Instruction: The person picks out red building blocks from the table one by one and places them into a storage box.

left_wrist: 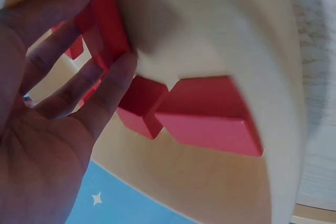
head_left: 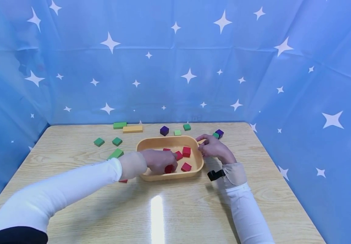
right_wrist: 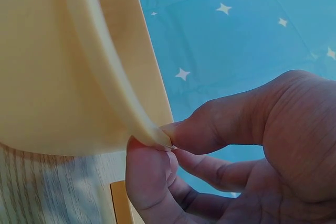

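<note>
My left hand (head_left: 160,161) reaches into a light orange tray (head_left: 166,138) and pinches a red block (left_wrist: 111,24) between thumb and fingers near the tray's inner wall. In the left wrist view, two more red blocks (left_wrist: 202,111) lie on the tray floor beside the fingertips, and others show partly behind the fingers. The head view shows red blocks (head_left: 186,151) to the right of this hand inside the tray. At the tray's right end, my right hand (head_left: 215,148) grips the rim; in the right wrist view, thumb and forefinger pinch the tray's edge (right_wrist: 118,93).
Green blocks (head_left: 99,142) and a long orange block (head_left: 132,129) lie behind and left of the tray. A dark purple block (head_left: 164,130) and small green ones stand behind it. Another purple block (head_left: 219,133) is beyond my right hand. A starry blue curtain (head_left: 151,67) surrounds the wooden table (head_left: 193,210).
</note>
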Demonstrator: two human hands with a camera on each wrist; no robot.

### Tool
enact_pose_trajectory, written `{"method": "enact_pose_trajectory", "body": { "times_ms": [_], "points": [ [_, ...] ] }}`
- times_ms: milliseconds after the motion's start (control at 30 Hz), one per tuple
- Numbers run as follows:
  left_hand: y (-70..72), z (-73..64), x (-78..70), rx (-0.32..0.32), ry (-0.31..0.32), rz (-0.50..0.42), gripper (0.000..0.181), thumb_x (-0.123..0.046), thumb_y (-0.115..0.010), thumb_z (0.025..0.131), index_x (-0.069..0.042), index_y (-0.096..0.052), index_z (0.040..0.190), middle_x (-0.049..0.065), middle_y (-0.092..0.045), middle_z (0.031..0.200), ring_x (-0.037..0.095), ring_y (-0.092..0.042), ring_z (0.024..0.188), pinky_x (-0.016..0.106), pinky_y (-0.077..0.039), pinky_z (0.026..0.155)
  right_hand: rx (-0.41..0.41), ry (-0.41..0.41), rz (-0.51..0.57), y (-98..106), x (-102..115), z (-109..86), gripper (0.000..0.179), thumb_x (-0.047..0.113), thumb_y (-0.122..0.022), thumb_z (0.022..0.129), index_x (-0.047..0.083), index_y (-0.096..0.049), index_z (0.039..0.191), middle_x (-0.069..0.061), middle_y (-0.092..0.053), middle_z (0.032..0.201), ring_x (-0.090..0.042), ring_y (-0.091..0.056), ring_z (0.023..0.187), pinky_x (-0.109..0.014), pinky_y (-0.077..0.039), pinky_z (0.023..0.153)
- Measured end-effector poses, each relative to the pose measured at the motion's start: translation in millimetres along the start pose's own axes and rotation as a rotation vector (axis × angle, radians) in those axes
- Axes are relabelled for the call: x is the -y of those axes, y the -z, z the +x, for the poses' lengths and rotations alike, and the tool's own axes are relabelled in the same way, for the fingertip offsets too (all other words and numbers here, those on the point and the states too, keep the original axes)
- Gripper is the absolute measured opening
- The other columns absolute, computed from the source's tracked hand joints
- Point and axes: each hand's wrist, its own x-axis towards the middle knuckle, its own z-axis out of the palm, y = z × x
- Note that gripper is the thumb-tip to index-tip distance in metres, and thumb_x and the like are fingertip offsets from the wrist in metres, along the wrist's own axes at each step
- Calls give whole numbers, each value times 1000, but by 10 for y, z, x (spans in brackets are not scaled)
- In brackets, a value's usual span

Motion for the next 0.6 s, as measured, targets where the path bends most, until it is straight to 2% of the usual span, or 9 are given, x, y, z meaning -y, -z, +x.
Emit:
{"method": "enact_pose_trajectory", "body": {
  "times_ms": [67,167,400,600],
  "points": [
    [-29,89,30,33,32,6,28,-16,-86,83,-34,-74,101,-9,-62,102,11,-57,98,31,-54,90,1,4,3,-2,3,-3,45,1,-55,95,2,-50,140,-14,-58,102,-19,-62,76,-48,-61,83],
    [-49,143,49,43,33,-3,30,-15,-87,82,-36,-73,98,-11,-61,102,10,-57,99,31,-56,90,3,7,8,0,-1,-1,44,1,-55,96,1,-49,140,-14,-57,101,-19,-62,75,-47,-62,82],
    [-68,129,51,18,33,-3,36,-14,-86,83,-36,-74,108,-10,-60,106,11,-56,104,32,-57,93,4,11,-2,-4,-16,20,44,1,-55,97,1,-49,141,-13,-57,101,-19,-63,75,-44,-62,80],
    [-59,92,60,-8,38,-34,46,-10,-88,79,-39,-75,113,-9,-63,117,12,-56,110,34,-58,96,5,9,-5,0,-8,12,44,2,-55,97,1,-49,141,-14,-58,102,-19,-63,75,-45,-62,81]
  ]
}}
